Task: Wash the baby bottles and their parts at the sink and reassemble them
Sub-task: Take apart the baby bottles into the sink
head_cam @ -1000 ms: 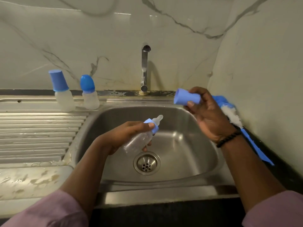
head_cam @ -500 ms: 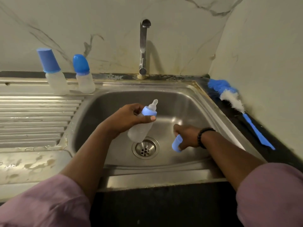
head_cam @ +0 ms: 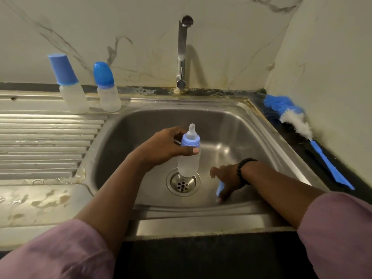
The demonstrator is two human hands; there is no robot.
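My left hand (head_cam: 165, 147) grips a clear baby bottle (head_cam: 188, 163) by its blue collar, upright above the drain, with the teat (head_cam: 191, 132) bare on top. My right hand (head_cam: 226, 179) is low in the steel sink (head_cam: 227, 121), right of the drain, fingers down around the blue cap (head_cam: 220, 189), which touches the basin floor. The hand is blurred and hides most of the cap. Two capped bottles, one with a flat-topped cap (head_cam: 69, 85) and one with a rounded cap (head_cam: 106, 88), stand at the sink's back left rim.
The tap (head_cam: 182, 55) rises behind the basin with no water running. A blue and white bottle brush (head_cam: 298, 125) lies on the dark counter at the right, along the wall. The ribbed drainboard (head_cam: 46, 141) stretches to the left. The drain (head_cam: 183, 185) sits in the basin's middle.
My right hand has carried the blue cap from beside the brush down to the basin floor. My left hand has turned the bottle from tilted to upright.
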